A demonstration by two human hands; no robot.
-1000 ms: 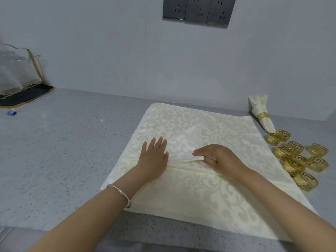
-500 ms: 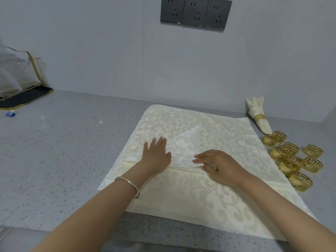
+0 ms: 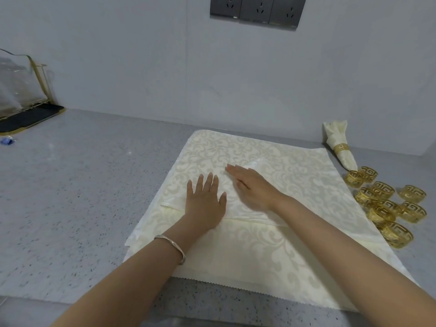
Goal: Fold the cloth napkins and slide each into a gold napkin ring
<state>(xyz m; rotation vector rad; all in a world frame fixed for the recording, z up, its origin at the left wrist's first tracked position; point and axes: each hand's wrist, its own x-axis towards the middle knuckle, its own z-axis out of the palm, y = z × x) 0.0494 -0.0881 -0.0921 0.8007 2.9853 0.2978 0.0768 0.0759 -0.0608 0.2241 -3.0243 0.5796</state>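
Note:
A cream damask napkin (image 3: 292, 175) lies spread on the grey counter (image 3: 82, 197), over more cream cloth beneath it, with a flap folded toward its middle. My left hand (image 3: 206, 201) presses flat on the folded flap with fingers spread. My right hand (image 3: 253, 186) lies flat beside it, fingers straight and pointing left across the fold. Several gold napkin rings (image 3: 387, 201) sit in a cluster to the right of the cloth. One finished napkin (image 3: 339, 145) in a gold ring lies behind them near the wall.
A clear stand with gold trim on a black base (image 3: 26, 100) stands at the far left. A small blue object (image 3: 7, 140) lies near it. Wall sockets (image 3: 257, 9) are above. The counter's front edge runs just below the cloth.
My right hand has let go of the pinched fold edge and moved up and left, now flat on the flap. My left hand stays pressed on the cloth.

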